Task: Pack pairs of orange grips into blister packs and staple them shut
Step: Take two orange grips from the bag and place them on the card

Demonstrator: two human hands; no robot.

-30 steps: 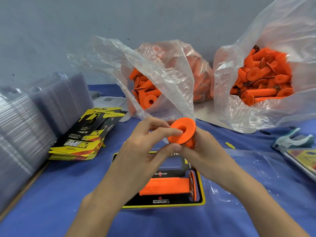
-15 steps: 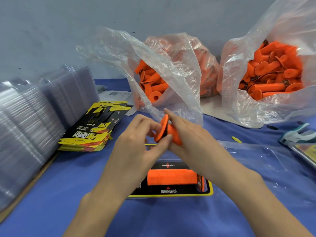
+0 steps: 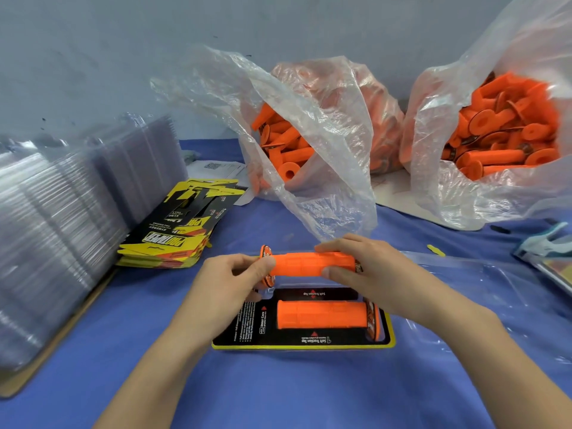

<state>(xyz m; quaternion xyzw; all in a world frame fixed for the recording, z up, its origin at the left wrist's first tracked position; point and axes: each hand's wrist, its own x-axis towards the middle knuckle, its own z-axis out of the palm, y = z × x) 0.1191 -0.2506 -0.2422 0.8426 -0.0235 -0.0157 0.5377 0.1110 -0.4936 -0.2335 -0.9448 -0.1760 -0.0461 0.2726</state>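
Note:
Both hands hold one orange grip (image 3: 306,264) level just above the open blister pack (image 3: 309,342). My left hand (image 3: 230,283) pinches its flanged left end, and my right hand (image 3: 368,270) grips its right end between fingers and thumb. A second orange grip (image 3: 322,314) lies in the pack's near slot on the black and yellow card, flange to the right. The pack's clear lid (image 3: 483,283) lies open to the right on the blue cloth.
Two clear bags of orange grips (image 3: 284,150) (image 3: 507,134) stand at the back. A stack of printed cards (image 3: 179,230) lies left of centre, beside stacks of empty clear blister shells (image 3: 62,218). A stapler (image 3: 544,243) sits at the right edge.
The held grip has turned from end-on to lying level, left to right, and come down closer to the pack. My right hand has slid to its right end.

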